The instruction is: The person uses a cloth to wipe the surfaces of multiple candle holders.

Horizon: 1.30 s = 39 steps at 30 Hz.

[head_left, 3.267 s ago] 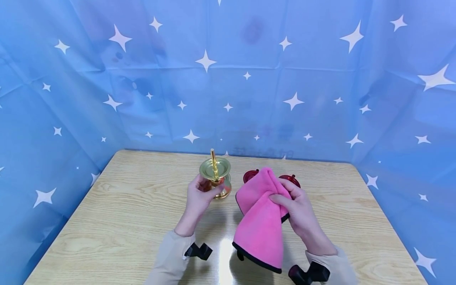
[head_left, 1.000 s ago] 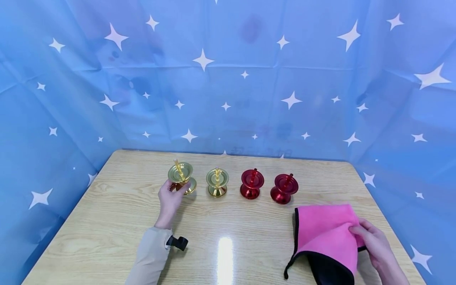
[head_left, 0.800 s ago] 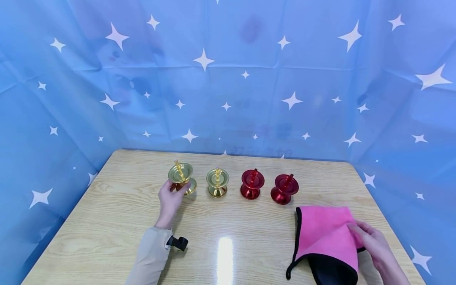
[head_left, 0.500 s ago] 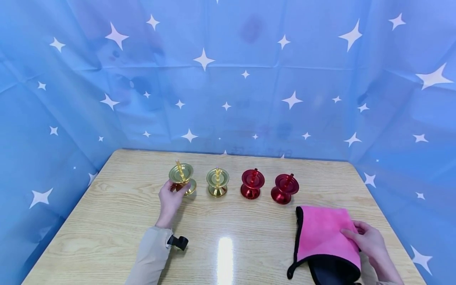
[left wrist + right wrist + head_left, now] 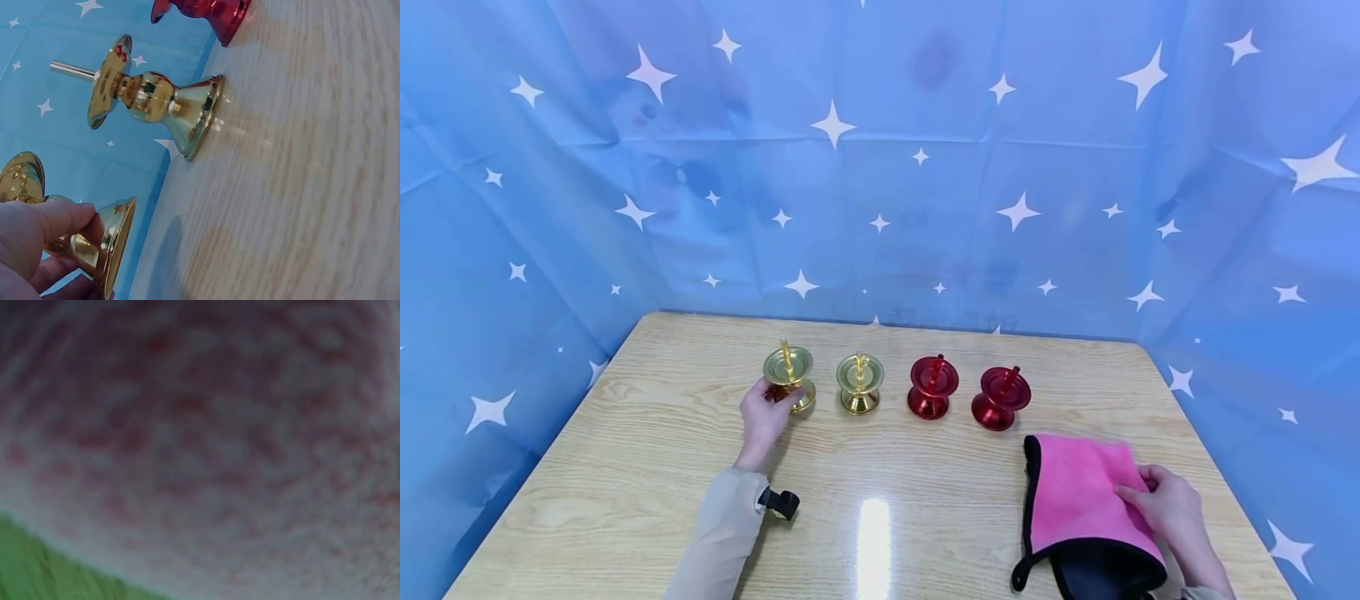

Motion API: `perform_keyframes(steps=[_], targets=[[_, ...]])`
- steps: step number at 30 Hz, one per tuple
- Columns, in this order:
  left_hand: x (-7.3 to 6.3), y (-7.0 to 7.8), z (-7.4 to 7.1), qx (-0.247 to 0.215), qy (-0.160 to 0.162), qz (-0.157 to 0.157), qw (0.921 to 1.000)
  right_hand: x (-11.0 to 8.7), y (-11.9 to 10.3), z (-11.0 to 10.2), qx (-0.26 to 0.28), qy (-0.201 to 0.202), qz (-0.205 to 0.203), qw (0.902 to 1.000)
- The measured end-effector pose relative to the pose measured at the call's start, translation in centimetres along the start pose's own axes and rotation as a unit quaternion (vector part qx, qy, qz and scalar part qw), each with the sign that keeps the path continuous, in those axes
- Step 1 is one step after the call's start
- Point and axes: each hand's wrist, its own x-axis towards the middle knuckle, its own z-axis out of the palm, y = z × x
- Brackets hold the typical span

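Note:
My left hand [image 5: 765, 421] grips a gold candle holder [image 5: 788, 365] by its waist, thumb on the near side. Its base hangs close over the table in the left wrist view, where the hand [image 5: 31, 240] covers part of the stem. To its right stands a second gold candle holder [image 5: 860, 379], upright, with a thin spike rising from its dish. At the right, my right hand [image 5: 1172, 504] pinches the edge of a pink cloth [image 5: 1078, 492] with black trim, spread low over the table. The right wrist view is filled by a blurred, pale reddish surface.
Two red candle holders, one [image 5: 933, 385] beside the gold pair and another [image 5: 1000, 397] further right, continue the row on the wooden table [image 5: 625, 475]. A blue curtain with white stars [image 5: 925, 225] hangs behind the table's far edge.
Since 3.3 s ago, my left hand has carried the gold candle holder leftward and my right hand the cloth to the right. Lately, the holder shifts slightly right and lower; the cloth flattens out.

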Motion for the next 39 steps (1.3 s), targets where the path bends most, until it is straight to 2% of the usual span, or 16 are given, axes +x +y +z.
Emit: perform_keyframes(steps=[7,16,28,39], targets=[[0.2,-0.3,0.3,0.02,-0.006,-0.005,0.9998,0.0,-0.1,0.1,-0.006,0.003,-0.001,1.0],[0.3,-0.9,0.4,0.053,-0.012,-0.007,0.9985,0.2,-0.1,0.0,-0.01,-0.023,0.008,0.9996],[0.6,-1.6,0.5,0.06,-0.012,-0.009,0.9981,0.5,-0.5,-0.5,-0.043,-0.045,-0.017,0.9979],[1.0,-2.0,0.0,0.101,-0.025,-0.002,0.9946,0.6,-0.8,-0.3,-0.055,-0.031,-0.042,0.9971]])
